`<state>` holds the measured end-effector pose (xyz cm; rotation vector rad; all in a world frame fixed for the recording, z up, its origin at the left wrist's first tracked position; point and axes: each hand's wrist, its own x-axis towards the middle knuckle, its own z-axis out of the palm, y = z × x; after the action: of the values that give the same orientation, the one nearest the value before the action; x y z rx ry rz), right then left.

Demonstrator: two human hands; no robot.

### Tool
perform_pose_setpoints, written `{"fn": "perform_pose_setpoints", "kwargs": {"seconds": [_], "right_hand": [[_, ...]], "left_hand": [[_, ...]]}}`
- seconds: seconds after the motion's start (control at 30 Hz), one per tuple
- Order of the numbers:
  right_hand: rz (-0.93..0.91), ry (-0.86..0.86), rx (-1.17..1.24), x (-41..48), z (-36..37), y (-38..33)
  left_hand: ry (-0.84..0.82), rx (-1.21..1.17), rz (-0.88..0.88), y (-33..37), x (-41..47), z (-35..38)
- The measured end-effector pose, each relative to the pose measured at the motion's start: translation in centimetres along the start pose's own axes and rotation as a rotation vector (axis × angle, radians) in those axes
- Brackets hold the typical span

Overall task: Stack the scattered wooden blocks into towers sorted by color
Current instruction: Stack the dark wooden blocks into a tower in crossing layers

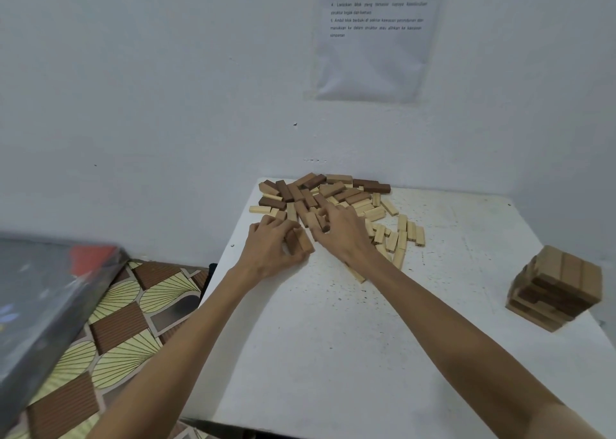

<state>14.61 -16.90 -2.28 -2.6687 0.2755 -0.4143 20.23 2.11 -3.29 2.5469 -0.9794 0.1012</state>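
From my head view I count one white table [333, 355], one loose pile [333, 193] of wooden blocks and one built tower [556, 288]. Both of the person's hands are out over the far part of the table.

The pile lies at the far edge, against the wall [166, 88]. It mixes three shades: dark brown, mid-brown and pale. The pale ones trail off to the right and nearer. There are too many overlapping blocks for me to count.

The left hand [276, 245] sits just near and left of the pile. Its fingers and thumb curl round what look like two mid-brown blocks [301, 242] lying side by side.

The right hand [343, 228] rests on the pile's near side, fingers bent down among the blocks. I cannot tell whether it pinches one.

The tower stands well apart at the table's right edge. It is blurred, in crossed layers of mid-brown and darker wood.

One printed sheet [373, 38] hangs on the wall above the pile.
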Motion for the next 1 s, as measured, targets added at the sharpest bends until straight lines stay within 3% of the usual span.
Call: {"fn": "perform_pose_setpoints", "kwargs": {"seconds": [0.47, 0.67, 0.8, 1.0], "right_hand": [[0.055, 0.011, 0.083, 0.7, -0.9, -1.4], [-0.056, -0.043, -0.16, -0.3, -1.0, -3.1], [0.014, -0.023, -0.068, 0.0, -0.5, -2.7], [0.028, 0.006, -0.171, 0.1, 0.0, -1.9]], "left_hand": [[0.016, -0.081, -0.025, -0.3, -1.2, -1.5], [0.039, -0.072, -0.004, -0.6, -1.4, -1.3], [0.037, -0.074, -0.003, -0.7, -1.5, -1.1], [0.036, -0.088, 0.012, -0.8, -1.5, -0.9]]}}
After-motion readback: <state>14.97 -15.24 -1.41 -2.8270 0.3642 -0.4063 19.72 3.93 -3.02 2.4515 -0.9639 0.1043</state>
